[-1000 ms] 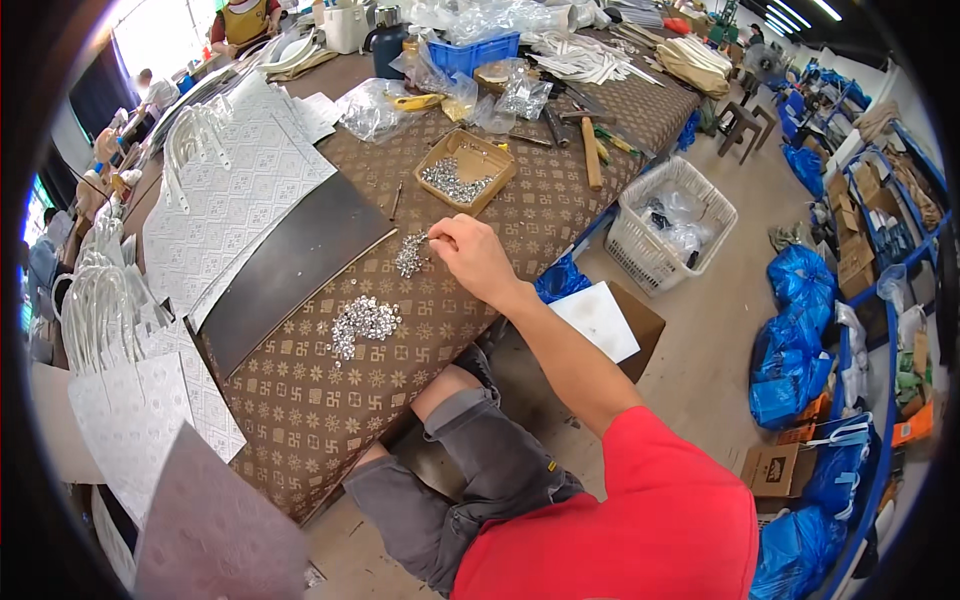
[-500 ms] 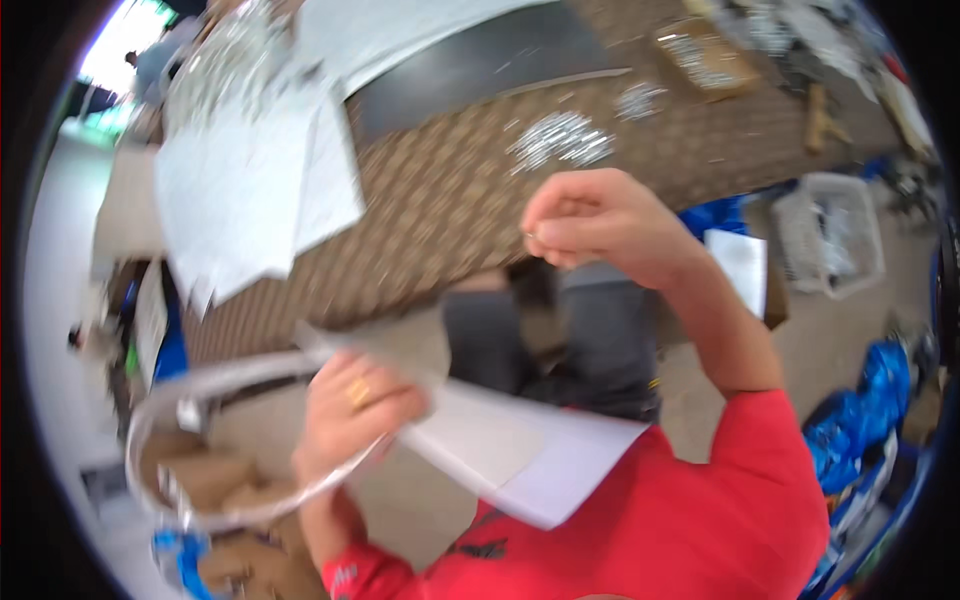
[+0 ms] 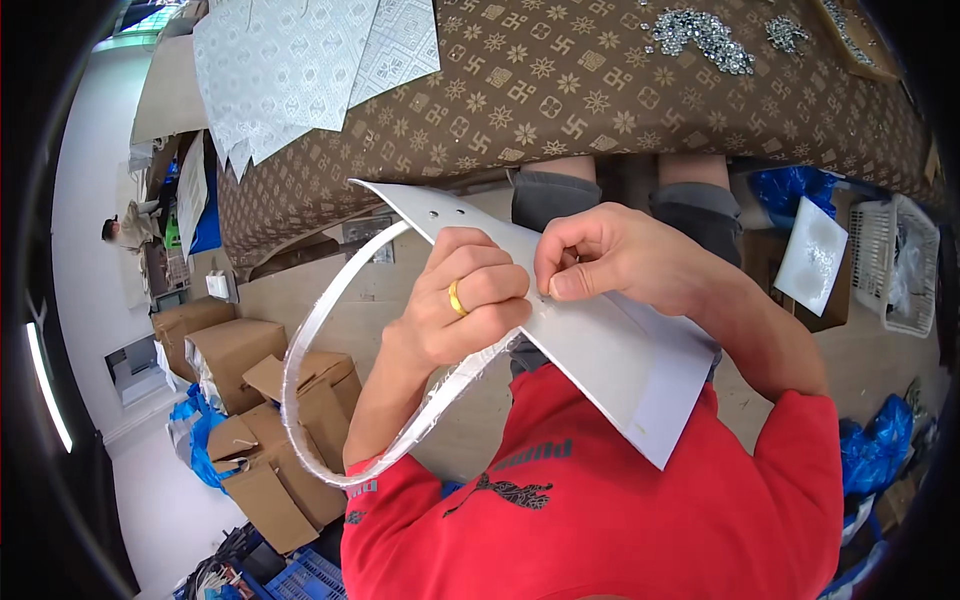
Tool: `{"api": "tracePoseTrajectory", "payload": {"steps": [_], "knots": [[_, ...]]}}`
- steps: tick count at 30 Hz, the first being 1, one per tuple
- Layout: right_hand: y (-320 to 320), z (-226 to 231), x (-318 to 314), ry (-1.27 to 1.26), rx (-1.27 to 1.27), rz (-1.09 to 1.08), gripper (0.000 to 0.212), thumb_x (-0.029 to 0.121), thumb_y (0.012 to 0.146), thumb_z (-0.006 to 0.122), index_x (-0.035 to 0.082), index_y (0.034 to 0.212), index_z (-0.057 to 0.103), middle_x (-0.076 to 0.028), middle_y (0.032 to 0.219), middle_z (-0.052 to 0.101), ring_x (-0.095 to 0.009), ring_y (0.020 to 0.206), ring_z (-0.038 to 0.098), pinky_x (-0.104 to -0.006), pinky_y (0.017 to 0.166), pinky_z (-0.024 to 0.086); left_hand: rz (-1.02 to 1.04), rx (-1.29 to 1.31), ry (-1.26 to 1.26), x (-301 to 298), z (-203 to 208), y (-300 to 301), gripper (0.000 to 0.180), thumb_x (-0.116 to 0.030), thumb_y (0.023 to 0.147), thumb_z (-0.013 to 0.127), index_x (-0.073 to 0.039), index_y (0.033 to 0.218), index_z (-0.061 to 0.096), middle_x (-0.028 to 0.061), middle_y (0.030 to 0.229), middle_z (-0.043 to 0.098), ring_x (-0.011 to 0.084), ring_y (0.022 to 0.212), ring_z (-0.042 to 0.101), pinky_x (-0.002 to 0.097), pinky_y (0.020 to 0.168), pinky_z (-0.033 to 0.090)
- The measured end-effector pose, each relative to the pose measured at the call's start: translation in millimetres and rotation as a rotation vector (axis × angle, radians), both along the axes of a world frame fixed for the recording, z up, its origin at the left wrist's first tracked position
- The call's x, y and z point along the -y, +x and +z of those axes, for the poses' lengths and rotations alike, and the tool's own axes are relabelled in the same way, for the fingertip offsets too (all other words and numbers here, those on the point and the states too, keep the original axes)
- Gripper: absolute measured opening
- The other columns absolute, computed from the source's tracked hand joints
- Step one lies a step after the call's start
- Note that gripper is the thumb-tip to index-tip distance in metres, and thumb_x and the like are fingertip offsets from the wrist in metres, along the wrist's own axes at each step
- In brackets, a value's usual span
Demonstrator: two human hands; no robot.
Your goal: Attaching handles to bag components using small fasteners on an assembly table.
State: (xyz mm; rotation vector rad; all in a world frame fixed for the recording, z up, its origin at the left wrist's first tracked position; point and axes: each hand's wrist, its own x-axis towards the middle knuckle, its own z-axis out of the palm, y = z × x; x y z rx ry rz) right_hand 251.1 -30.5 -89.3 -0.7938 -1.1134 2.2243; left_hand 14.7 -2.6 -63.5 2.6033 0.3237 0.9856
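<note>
Grip of the left hand (image 3: 465, 300) was closed on a white panel (image 3: 625, 375) before the red shirt (image 3: 560, 540); a strap (image 3: 440, 398) looped leftward. Right hand (image 3: 615, 255) pinched narrowly at the panel, contents indiscernible. Metal studs (image 3: 700, 38) lay on the desk (image 3: 560, 100).

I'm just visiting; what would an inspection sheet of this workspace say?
Surface: brown patterned tablecloth, bearing white patterned sheets.
Job's things: white panel, held over the lap; looped white strap.
Clutter: small silver metal pieces in loose piles; cardboard boxes on the floor.
Hands: left hand grips the panel; right hand has fingertips at it, contents unclear.
Cables: nothing seen for certain.
Surroundings: white plastic basket, blue plastic bag.
</note>
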Motion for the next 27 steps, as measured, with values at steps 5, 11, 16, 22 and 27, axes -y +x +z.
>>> {"api": "tracePoseTrajectory", "payload": {"steps": [5,11,16,22,27], "knots": [[-1,-5,-1,0.051,-0.024,0.009,0.013,0.014,0.092,0.075,0.002,0.095,0.071,0.001,0.089,0.067,-0.007,0.084,0.055,-0.0251,0.078,0.044,-0.036,-0.014,0.004,-2,1,3,0.03,-0.013,0.057,0.074,-0.004,0.083,0.061,0.0058,0.094,0.065,0.0229,0.08,0.063,0.0396,0.075,0.05],[10,7,-1,0.146,0.084,0.046,0.014,0.009,0.087,0.076,0.001,0.095,0.068,-0.002,0.089,0.066,-0.011,0.084,0.057,-0.0275,0.076,0.046,-0.071,-0.059,0.01,-2,8,14,0.031,-0.012,0.056,0.074,-0.004,0.083,0.061,0.0069,0.091,0.063,0.0243,0.079,0.062,0.0397,0.074,0.051],[1,14,-7,0.239,0.25,0.086,0.019,0.007,0.086,0.075,0.002,0.098,0.061,-0.004,0.088,0.064,-0.013,0.086,0.058,-0.0303,0.075,0.047,-0.106,-0.061,-0.027,6,17,12,0.033,-0.01,0.056,0.075,-0.002,0.086,0.063,0.0091,0.092,0.062,0.0264,0.079,0.062,0.0396,0.072,0.05],[29,28,-11,0.38,0.267,-0.128,0.019,0.009,0.088,0.076,0.003,0.099,0.061,-0.005,0.088,0.065,-0.012,0.085,0.061,-0.0296,0.074,0.049,0.111,-0.097,-0.078,5,18,23,0.034,-0.01,0.062,0.075,-0.002,0.093,0.068,0.0097,0.094,0.063,0.027,0.081,0.061,0.0391,0.071,0.047],[162,3,-52,0.915,1.076,-1.021,0.017,0.011,0.09,0.073,0.002,0.103,0.07,-0.009,0.091,0.069,-0.017,0.085,0.067,-0.0307,0.079,0.054,0.167,-0.251,-0.022,-14,16,35,0.031,-0.01,0.069,0.074,-0.004,0.099,0.071,0.0095,0.096,0.064,0.0269,0.083,0.061,0.0388,0.071,0.043]]}}
